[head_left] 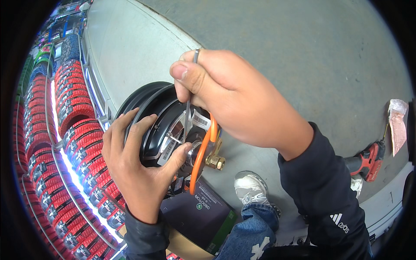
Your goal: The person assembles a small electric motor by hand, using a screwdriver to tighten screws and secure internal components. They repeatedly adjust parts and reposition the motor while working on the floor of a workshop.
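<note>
A black hub-motor wheel [149,125] stands in front of me, with white labels and a silver axle on its side. My left hand [134,156] grips its rim, fingers over the far edge and thumb by the axle. My right hand [212,82] pinches a thin grey metal rod [187,119], whose lower end points down between the left thumb and a short silver stem [174,138] on the hub. Whether the tip touches anything, I cannot tell. Thick orange cable [198,167] loops past the axle, and a brass-coloured nut [216,162] sits at the axle's end.
Under the wheel is a dark box [195,216] with a green edge. At the left, racks hold rows of red-wrapped tyres [78,93]. A red and black power drill [370,161] lies on the right, near a pink and clear wrapper [397,123]. My shoe [251,188] is beside the box.
</note>
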`<state>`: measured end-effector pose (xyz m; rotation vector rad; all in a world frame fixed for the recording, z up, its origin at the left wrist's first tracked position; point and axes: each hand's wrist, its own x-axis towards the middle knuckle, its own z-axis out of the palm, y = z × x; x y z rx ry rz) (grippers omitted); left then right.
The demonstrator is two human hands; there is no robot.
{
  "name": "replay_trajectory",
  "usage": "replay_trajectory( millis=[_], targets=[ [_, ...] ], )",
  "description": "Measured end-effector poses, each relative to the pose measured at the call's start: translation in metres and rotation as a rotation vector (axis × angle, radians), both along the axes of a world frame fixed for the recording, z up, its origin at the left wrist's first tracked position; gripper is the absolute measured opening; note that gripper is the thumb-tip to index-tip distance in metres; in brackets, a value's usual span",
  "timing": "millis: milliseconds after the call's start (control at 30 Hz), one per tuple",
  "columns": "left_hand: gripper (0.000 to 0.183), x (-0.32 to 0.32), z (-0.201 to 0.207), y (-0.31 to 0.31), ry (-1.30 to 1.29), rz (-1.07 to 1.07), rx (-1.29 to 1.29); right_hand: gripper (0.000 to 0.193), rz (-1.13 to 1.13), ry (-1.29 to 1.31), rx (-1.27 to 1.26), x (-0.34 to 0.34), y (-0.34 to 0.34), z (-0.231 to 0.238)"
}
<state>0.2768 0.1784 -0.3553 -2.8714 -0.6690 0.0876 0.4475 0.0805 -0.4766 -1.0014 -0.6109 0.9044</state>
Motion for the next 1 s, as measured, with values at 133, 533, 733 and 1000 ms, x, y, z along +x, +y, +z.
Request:
replay_trajectory(
  millis=[133,533,733,1000],
  targets=[
    [0.063,-0.001,0.0,0.001,-0.007,-0.003,0.002,0.047,0.05,0.049,-0.035,0.005,-0.002,0.009],
    [0.062,0.0,-0.002,0.001,-0.023,-0.003,0.006,0.047,-0.011,0.005,0.037,0.003,0.005,0.003],
    [0.063,0.0,-0.003,0.002,-0.024,-0.014,0.008,0.048,-0.038,-0.056,0.072,0.001,0.008,0.003],
    [0.063,0.001,-0.003,0.001,-0.024,-0.017,0.015,0.048,-0.003,-0.131,0.035,0.008,0.007,0.011]
  ],
)
